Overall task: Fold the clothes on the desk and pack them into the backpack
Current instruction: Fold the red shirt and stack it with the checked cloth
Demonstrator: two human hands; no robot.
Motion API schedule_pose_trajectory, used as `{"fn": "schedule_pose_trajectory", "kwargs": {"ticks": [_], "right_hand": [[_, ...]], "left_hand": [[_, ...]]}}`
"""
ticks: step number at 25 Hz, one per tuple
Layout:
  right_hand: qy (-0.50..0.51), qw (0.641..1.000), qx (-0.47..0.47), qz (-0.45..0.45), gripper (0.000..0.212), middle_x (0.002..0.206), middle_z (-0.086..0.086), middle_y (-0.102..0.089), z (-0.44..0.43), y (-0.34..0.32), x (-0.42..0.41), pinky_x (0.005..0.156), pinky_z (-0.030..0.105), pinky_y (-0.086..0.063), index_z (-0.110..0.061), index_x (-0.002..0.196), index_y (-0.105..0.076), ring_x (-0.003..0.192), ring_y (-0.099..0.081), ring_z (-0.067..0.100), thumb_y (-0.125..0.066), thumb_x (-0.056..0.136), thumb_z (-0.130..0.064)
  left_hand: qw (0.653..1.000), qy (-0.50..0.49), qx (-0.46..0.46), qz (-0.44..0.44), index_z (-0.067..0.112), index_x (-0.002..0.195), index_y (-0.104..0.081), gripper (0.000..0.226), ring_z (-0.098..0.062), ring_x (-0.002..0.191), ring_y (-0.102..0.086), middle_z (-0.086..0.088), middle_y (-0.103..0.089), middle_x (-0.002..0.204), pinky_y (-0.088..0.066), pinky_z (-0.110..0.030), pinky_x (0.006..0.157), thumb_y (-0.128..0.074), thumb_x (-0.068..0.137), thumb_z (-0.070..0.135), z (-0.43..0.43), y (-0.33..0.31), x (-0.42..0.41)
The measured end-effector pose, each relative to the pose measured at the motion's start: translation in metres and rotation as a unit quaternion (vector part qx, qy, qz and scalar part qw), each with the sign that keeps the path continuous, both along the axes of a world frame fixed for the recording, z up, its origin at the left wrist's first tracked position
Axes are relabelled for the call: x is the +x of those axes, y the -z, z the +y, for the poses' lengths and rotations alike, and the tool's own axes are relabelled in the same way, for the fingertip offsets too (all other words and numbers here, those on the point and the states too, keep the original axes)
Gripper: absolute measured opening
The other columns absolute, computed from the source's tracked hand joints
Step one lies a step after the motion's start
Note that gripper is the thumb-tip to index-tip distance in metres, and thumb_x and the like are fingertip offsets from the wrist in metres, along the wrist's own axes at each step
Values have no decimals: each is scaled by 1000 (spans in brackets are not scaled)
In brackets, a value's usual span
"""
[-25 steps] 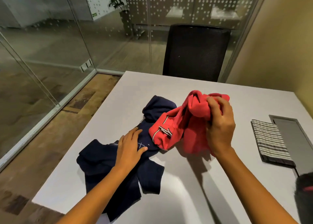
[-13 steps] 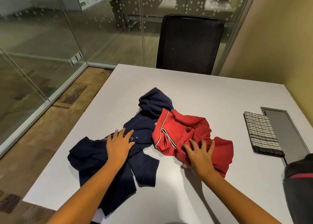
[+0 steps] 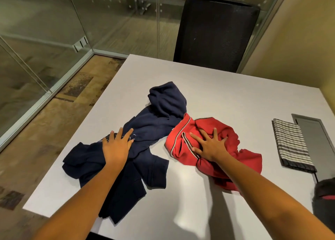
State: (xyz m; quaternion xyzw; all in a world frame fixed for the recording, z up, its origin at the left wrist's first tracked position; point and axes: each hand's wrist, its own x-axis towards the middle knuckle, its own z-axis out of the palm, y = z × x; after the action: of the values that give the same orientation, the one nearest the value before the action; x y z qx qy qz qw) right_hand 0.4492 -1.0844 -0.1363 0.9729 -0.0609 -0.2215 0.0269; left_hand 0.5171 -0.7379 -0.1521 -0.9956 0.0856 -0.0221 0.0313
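A crumpled navy hoodie [image 3: 154, 120] lies across the left half of the white desk [image 3: 226, 94], its hood toward the far side. My left hand [image 3: 117, 147] rests flat on it with fingers spread. To its right lies a bunched red garment [image 3: 226, 131] with striped trim, and my right hand [image 3: 210, 145] presses flat on it, fingers apart. A folded black-and-white striped cloth [image 3: 291, 145] sits at the right. The dark backpack [image 3: 324, 198] with a red stripe shows only partly at the right edge.
A black mesh office chair [image 3: 215, 33] stands at the desk's far side. A grey cable hatch [image 3: 315, 141] is set into the desk beside the striped cloth. Glass partitions run along the left and back; a tan wall stands on the right.
My right hand lowered the red garment from the air onto the desk, let go of its grip and now presses flat on it. My left hand stayed on the navy hoodie.
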Motion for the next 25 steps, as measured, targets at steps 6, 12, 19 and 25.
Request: {"fn": "schedule_pose_trajectory", "kwargs": {"ticks": [6,12,19,25], "right_hand": [[309,948,80,-10,71,163,-7,2,-16,1,13,106,72,-16,-48,151,-3,140,10,57,-31,90,-72],[415,906,83,-20,70,163,-1,4,-19,8,27,110,70,-12,-41,153,-2,137,12,61,-30,94,-65],[428,899,81,-34,70,163,0,3,-14,9,26,109,69,-12,-39,154,-3,138,11,60,-31,95,-63],[457,882,103,-54,68,163,4,2,24,14,14,108,69,-18,-34,155,-4,136,12,62,-31,97,-58]], "left_hand": [[999,-29,-17,13,34,142,-43,47,-36,123,-50,-9,-51,141,-43,-54,90,-48,97,42,33,0,32],[997,25,-15,-71,28,152,-23,56,-37,139,-33,-11,-27,157,-20,-60,110,-41,100,36,19,-5,35],[989,128,47,-56,34,125,-61,51,-43,146,1,-4,-2,162,5,-70,109,-61,81,60,-10,19,15],[994,71,85,-1,42,131,-54,49,-41,145,15,-3,17,160,10,-72,105,-52,86,61,-5,20,65]]}}
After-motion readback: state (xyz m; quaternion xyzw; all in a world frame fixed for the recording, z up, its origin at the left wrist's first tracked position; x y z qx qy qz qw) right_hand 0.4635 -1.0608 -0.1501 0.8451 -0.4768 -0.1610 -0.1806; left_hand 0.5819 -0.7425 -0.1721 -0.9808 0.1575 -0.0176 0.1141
